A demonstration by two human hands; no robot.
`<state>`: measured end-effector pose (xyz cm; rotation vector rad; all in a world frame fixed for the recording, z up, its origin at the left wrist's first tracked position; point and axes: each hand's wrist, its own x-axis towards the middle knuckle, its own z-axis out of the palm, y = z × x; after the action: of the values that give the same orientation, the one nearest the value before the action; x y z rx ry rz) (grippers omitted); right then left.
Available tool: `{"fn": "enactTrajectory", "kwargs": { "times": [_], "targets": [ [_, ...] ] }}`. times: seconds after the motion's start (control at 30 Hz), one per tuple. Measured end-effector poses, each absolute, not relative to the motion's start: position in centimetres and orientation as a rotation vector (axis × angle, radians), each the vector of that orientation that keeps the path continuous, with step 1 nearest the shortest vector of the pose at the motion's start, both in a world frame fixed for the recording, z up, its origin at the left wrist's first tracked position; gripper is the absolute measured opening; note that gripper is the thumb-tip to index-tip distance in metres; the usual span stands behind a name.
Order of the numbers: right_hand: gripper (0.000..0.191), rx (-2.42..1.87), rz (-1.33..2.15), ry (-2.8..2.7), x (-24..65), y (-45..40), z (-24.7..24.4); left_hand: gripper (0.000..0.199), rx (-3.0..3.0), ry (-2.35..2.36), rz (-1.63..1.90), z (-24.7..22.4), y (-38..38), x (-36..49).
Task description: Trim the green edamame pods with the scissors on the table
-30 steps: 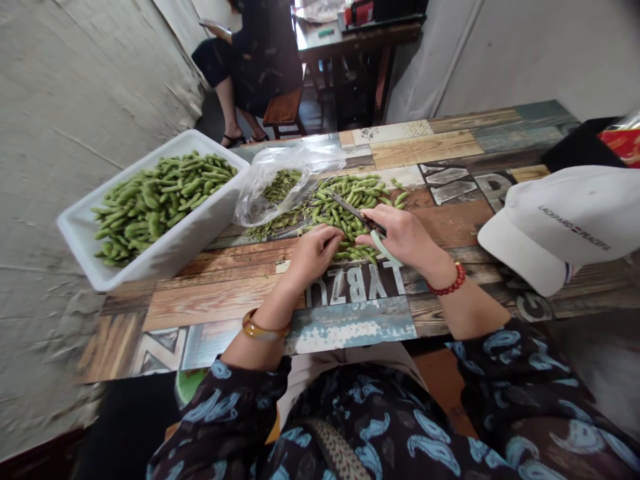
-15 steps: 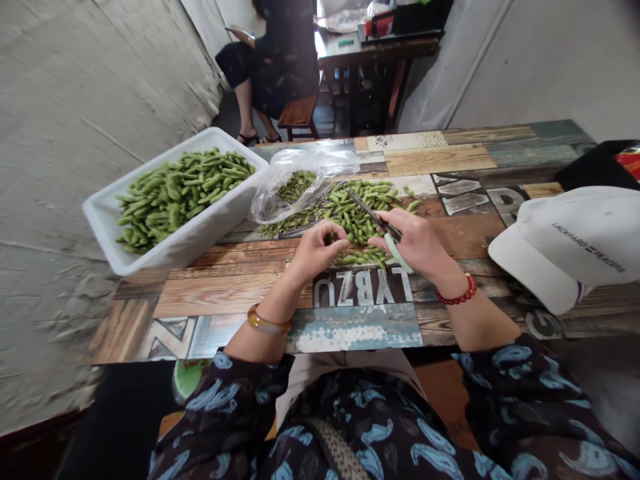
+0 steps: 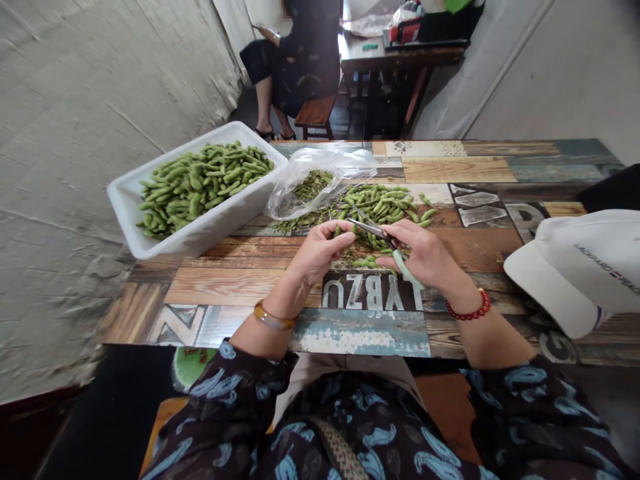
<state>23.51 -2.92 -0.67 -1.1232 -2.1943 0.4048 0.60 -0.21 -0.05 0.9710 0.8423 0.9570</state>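
At eight o'clock from the heaped pods point(image 3: 383, 202), a green pod point(image 3: 338, 231) is pinched by the left hand point(image 3: 323, 250); its long axis cannot be told. At the pod's three o'clock, parted scissors point(image 3: 375, 231) are gripped by the right hand point(image 3: 423, 250), tips directed toward ten.

Left of your left hand point(image 3: 323, 252) and toward you, bare tabletop point(image 3: 215, 288) leaves room to slide. Ahead and to its left, the plastic bag point(image 3: 283, 199) and the tub point(image 3: 227, 217) wall block a low pass. Scissors point(image 3: 406, 268) blades cross the gap to your right hand point(image 3: 423, 252); piled pods point(image 3: 383, 202) crowd beyond. Rightward, bare boards run up to the cap point(image 3: 565, 263).
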Motion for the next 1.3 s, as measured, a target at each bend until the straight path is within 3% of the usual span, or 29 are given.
{"fn": "enactTrajectory", "kwargs": {
  "times": [0.77, 1.3],
  "targets": [
    [0.053, -1.131, 0.359, -2.256, 22.1, -4.0, -0.1, 0.027, 1.205, 0.927, 1.009, -0.2, -0.8, 1.4],
    [0.04, -1.155, 0.312, -2.317, 22.1, -3.9, -0.7, 0.02, 1.372, 0.965, 1.102, -0.9, -0.2, 1.0]
  ]
}}
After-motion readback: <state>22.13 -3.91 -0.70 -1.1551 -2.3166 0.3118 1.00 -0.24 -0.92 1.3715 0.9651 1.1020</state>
